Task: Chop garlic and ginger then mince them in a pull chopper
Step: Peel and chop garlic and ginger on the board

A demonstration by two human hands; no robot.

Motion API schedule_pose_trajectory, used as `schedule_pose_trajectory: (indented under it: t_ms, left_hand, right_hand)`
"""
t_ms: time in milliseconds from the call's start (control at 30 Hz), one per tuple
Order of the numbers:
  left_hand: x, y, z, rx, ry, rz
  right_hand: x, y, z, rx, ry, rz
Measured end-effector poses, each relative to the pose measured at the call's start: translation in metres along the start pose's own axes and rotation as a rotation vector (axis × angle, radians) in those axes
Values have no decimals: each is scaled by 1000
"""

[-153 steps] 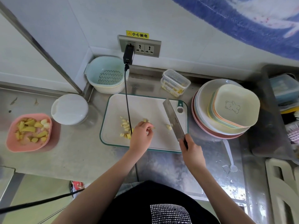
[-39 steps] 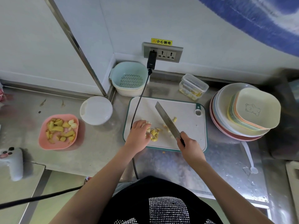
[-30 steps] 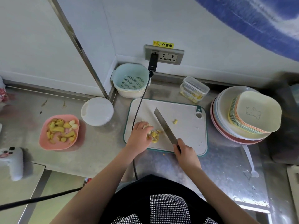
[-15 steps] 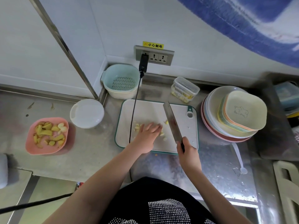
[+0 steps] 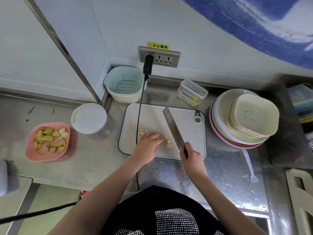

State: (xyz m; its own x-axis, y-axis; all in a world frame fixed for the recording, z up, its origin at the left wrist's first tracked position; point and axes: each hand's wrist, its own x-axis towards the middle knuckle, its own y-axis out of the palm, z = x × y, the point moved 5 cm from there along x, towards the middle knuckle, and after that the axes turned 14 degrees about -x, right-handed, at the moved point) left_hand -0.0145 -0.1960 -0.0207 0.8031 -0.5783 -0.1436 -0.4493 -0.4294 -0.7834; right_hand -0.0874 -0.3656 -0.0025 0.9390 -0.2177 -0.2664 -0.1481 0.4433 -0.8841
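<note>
A white cutting board [image 5: 186, 126] with a green rim lies on the steel counter. Chopped pale garlic pieces [image 5: 167, 143] sit on its near left part. My left hand [image 5: 147, 145] lies flat over the pieces, fingers extended. My right hand [image 5: 192, 158] grips the handle of a cleaver [image 5: 171, 127], whose blade stands on the board just right of the pieces. A pink bowl [image 5: 28, 148] with ginger chunks and garlic cloves stands far left. The pull chopper [image 5: 89, 117], white lid on, stands between bowl and board.
A teal colander basket [image 5: 125, 83] and a small clear lidded box [image 5: 192, 92] stand behind the board. A stack of plates and bowls [image 5: 243, 119] is at the right. A black cable [image 5: 139, 112] hangs from the wall socket across the board's left side. A white spoon [image 5: 248, 165] lies near right.
My left hand has flattened over the garlic pieces and swept them together. The cleaver has lifted off the pile and shifted a little to the right.
</note>
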Motion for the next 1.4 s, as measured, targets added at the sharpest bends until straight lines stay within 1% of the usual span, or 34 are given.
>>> schedule_pose_trajectory:
  t_ms: [100, 333, 600, 733, 867, 933, 1000, 1067, 1200, 1400]
  left_hand:
    - [-9, -6, 7, -60, -63, -91]
    - [-21, -17, 13, -124, -111, -171]
    - [-29, -22, 10, -127, -104, -194]
    - [-32, -24, 10, -116, -96, -185]
    - [-33, -26, 10, -111, -103, -172]
    - [-34, -27, 10, -114, -103, -173]
    - [-33, -29, 9, -111, -93, -181]
    - [-33, -29, 9, -106, -91, -179]
    - [-35, -27, 13, -109, -97, -188]
    - [-37, -31, 16, -113, -114, -198]
  right_hand:
    - [1, 2, 7, -18, -26, 15]
    - [-4, 10, 18, -38, -38, 48]
    - [-8, 21, 30, -121, -16, 74]
    - [-9, 25, 32, -119, 13, 74]
    - [-8, 31, 32, -154, 39, 109]
    - [-5, 32, 31, -105, 43, 135]
    - [1, 26, 26, 49, 64, 160]
    - [6, 15, 21, 145, 68, 130]
    - [4, -3, 18, 162, 63, -3]
    - [2, 2, 13, 52, 41, 18]
